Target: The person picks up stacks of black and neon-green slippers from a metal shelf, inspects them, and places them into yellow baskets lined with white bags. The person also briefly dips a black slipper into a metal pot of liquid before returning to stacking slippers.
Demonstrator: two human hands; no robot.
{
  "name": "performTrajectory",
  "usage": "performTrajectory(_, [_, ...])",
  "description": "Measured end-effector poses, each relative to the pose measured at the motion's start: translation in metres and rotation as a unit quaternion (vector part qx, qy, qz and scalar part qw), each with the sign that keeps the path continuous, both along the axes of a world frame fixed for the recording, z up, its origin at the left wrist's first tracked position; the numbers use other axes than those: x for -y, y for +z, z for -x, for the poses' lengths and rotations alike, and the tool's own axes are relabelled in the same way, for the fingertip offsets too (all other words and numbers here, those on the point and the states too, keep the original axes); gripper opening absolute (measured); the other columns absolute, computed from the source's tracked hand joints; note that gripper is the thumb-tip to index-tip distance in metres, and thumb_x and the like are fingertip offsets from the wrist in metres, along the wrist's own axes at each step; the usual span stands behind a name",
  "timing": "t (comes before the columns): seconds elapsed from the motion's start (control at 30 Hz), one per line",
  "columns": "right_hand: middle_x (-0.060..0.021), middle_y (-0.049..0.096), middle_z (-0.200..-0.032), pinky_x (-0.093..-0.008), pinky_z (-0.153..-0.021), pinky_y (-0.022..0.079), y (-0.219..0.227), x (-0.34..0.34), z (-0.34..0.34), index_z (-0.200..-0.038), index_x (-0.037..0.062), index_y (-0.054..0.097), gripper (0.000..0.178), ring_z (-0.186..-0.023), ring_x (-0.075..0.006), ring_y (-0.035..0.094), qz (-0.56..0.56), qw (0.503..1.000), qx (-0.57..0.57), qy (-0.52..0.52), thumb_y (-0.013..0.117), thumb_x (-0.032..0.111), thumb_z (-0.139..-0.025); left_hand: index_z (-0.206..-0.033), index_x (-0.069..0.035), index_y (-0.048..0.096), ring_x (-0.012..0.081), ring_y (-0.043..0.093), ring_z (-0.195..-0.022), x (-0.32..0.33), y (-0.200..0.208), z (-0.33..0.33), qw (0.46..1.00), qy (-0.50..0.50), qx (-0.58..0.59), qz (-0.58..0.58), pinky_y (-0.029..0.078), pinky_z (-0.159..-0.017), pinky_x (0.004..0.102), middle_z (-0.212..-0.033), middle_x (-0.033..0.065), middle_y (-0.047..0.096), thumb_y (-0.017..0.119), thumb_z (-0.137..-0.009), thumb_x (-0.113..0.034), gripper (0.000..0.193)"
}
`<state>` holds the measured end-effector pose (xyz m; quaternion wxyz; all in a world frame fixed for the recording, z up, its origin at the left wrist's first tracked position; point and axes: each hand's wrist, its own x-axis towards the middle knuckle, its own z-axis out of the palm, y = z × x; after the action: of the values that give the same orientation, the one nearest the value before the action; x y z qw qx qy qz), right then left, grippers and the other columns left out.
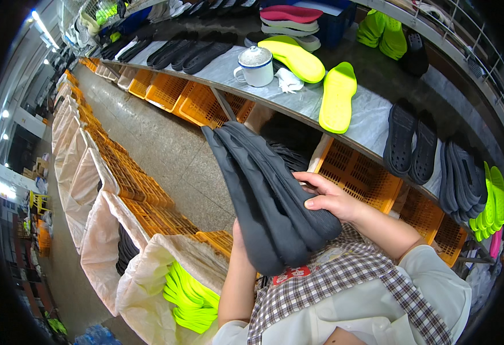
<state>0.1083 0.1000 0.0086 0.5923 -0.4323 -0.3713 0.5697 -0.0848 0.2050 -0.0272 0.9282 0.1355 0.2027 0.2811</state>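
Several black foam shoe soles are held together as a fanned bundle in front of my apron. My right hand grips the bundle's right side, thumb on top and fingers bent around the edge. On the other side, my left hand supports the soles near their lower end; its fingers are mostly hidden behind them. Two bright yellow-green soles, one angled and one nearly upright, lie on the bench beyond. Right of them rest a pair of black soles with holes and a stack of dark soles.
The grey bench runs across, with orange crates beneath. A white lidded mug stands beside a crumpled tissue. To my left, cloth-lined baskets line the aisle; the nearest holds yellow-green soles.
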Motion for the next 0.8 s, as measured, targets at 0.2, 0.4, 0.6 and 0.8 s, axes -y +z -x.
performTrajectory(0.2, [-0.0163, 0.042, -0.137, -0.0342, -0.106, 0.031, 0.003, -0.005, -0.01, -0.14, -0.0008, 0.031, 0.066, -0.125, -0.0232, 0.042, 0.041, 0.995, -0.093, 0.007, 0.057, 0.012, -0.081, -0.132, -0.003, 0.041, 0.029, 0.052, -0.113, -0.002, 0.004, -0.003, 1.0, -0.007, -0.007, -0.008, 0.043, -0.098, 0.0424, -0.126, 0.0161, 0.051, 0.044, -0.094, -0.033, 0.049])
performTrajectory(0.4, [-0.0155, 0.032, -0.143, -0.0356, -0.111, 0.022, -0.017, -0.004, 0.0, -0.141, -0.0005, 0.027, 0.067, -0.134, -0.0233, 0.029, 0.036, 0.993, -0.11, 0.01, 0.054, 0.013, -0.082, -0.133, -0.003, 0.04, 0.0288, 0.052, -0.114, 0.002, 0.005, -0.005, 1.0, -0.018, -0.012, -0.011, 0.043, -0.098, 0.0422, -0.127, 0.0159, 0.051, 0.045, -0.094, -0.033, 0.049])
performTrajectory(0.6, [-0.0136, 0.028, -0.145, -0.035, -0.112, 0.019, -0.03, 0.002, 0.0, -0.142, 0.0, 0.025, 0.071, -0.136, -0.0226, 0.025, 0.003, 0.997, -0.074, -0.003, 0.053, 0.013, -0.079, -0.133, -0.003, 0.04, 0.0286, 0.052, -0.114, 0.002, 0.007, -0.016, 0.999, -0.041, -0.024, -0.018, 0.042, -0.099, 0.042, -0.127, 0.0157, 0.051, 0.045, -0.094, -0.034, 0.05])
performTrajectory(0.8, [-0.0118, 0.025, -0.146, -0.0343, -0.111, 0.021, -0.029, 0.022, -0.005, -0.144, 0.0016, 0.016, 0.078, -0.135, -0.0216, 0.025, -0.021, 0.986, -0.165, -0.007, 0.063, 0.023, -0.086, -0.133, -0.003, 0.039, 0.0283, 0.052, -0.114, 0.011, 0.025, -0.041, 0.995, -0.083, -0.038, -0.025, 0.042, -0.099, 0.0418, -0.127, 0.0155, 0.05, 0.046, -0.093, -0.034, 0.051])
